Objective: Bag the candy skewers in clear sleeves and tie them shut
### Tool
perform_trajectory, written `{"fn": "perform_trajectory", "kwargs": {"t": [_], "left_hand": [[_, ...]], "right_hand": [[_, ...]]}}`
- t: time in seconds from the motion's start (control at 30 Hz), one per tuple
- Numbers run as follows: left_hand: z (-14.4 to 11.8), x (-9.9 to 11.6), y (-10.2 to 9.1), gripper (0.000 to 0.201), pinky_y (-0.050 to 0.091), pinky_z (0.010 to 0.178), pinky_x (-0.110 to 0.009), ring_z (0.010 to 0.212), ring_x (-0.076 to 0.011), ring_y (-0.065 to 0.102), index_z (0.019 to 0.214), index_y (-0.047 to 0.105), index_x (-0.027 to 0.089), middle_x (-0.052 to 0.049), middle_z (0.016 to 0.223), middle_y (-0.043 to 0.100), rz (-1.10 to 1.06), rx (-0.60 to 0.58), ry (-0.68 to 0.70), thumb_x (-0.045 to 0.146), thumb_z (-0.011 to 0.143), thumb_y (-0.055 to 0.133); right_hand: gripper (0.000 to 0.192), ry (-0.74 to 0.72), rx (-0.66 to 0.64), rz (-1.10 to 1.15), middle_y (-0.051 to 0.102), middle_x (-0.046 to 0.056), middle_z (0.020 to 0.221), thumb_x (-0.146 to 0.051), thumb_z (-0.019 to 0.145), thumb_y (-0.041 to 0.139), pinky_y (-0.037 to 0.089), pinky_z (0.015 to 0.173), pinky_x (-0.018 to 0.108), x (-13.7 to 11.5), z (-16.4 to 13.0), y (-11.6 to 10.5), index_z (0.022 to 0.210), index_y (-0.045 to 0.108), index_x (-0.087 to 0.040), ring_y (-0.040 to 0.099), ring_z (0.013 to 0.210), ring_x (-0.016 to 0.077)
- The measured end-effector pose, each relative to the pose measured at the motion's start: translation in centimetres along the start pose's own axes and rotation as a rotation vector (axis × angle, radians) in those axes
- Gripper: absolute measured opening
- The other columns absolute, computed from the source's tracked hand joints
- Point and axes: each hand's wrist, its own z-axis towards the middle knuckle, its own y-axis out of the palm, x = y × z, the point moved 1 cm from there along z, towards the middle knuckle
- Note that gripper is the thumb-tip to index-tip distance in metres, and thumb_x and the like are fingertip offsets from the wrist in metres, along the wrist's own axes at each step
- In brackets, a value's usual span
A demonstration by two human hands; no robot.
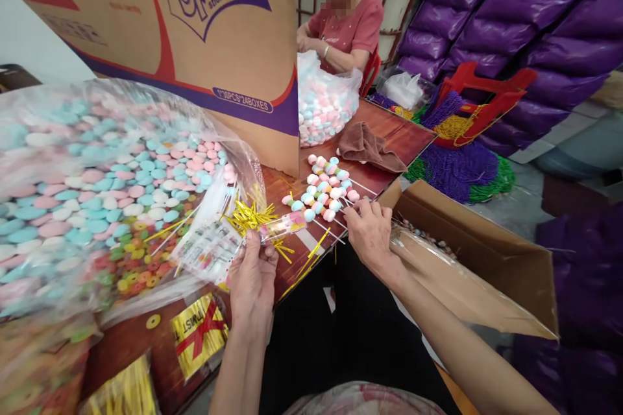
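Note:
My left hand [253, 275] pinches a small printed plastic bag [283, 227] between thumb and fingers, its clear end pointing right. Several candy sticks [327, 187], threaded with pink, white and blue candies, lie in a pile on the table. At the pile's right side, the fingers of my right hand [368, 233] are closed on the stick of one candy stick; part of the grip is hidden. Behind my left hand are gold twist ties [250, 214] and a stack of flat printed bags [207, 253].
A large clear bag of pastel candies [121, 175] and gummy rings [143, 259] fills the left. A tall carton [233, 65] stands behind. An open cardboard box [491, 272] sits at right, and a brown cloth [370, 146] lies farther back. Across the table sits a co-worker [353, 23].

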Motion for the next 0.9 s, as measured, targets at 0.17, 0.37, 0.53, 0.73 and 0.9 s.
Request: {"fn": "perform_trajectory", "kwargs": {"t": [0.17,0.37,0.53,0.73,0.9], "left_hand": [[0.1,0.5,-0.8,0.022,0.046,0.054,-0.017,0.059,-0.005,0.055,0.082,0.066,0.014,0.002,0.075,0.065,-0.033,0.026,-0.016,0.023,0.071,0.084],[0.5,1.0,-1.4,0.018,0.049,0.056,-0.018,0.058,-0.007,0.06,0.082,0.067,0.015,0.002,0.068,0.064,-0.016,0.088,-0.054,0.026,0.077,0.079],[0.7,1.0,-1.5,0.017,0.05,0.056,-0.019,0.06,-0.0096,0.065,0.084,0.067,0.015,0.001,0.067,0.066,0.024,0.102,-0.073,0.027,0.079,0.077],[0.9,1.1,-1.7,0.023,0.05,0.055,-0.02,0.06,-0.0109,0.066,0.081,0.066,0.014,0.0,0.068,0.068,0.085,0.075,-0.081,0.03,0.075,0.081],[0.8,1.3,-1.7,0.033,0.051,0.06,-0.021,0.062,-0.0107,0.066,0.078,0.067,0.015,0.001,0.07,0.068,0.177,-0.021,0.05,0.034,0.063,0.088]], "right_hand": [[0.021,0.137,0.092,0.223,0.064,0.007,0.095,-0.02,0.094,0.052,0.031,0.074,0.035,0.5,-0.1,0.2,0.084,0.071,-0.021,0.052,0.085,0.0205],[0.013,0.242,0.302,0.759,0.058,0.006,0.098,-0.027,0.091,0.059,0.047,0.074,0.034,0.2,-1.2,-3.1,0.09,0.072,-0.023,0.059,0.085,0.0186],[0.011,0.151,0.202,0.93,0.062,0.004,0.09,-0.021,0.091,0.06,0.049,0.072,0.033,-0.9,-2.4,-5.1,0.094,0.071,-0.024,0.061,0.082,0.0176],[0.015,0.044,0.174,0.805,0.064,0.006,0.091,-0.021,0.092,0.058,0.049,0.07,0.034,-0.1,-2.9,-4.9,0.094,0.073,-0.024,0.063,0.081,0.0179],[0.014,-0.053,0.124,0.811,0.065,0.005,0.09,-0.02,0.092,0.06,0.048,0.069,0.033,0.8,-2.5,-5.3,0.094,0.073,-0.024,0.063,0.08,0.0169]]}}
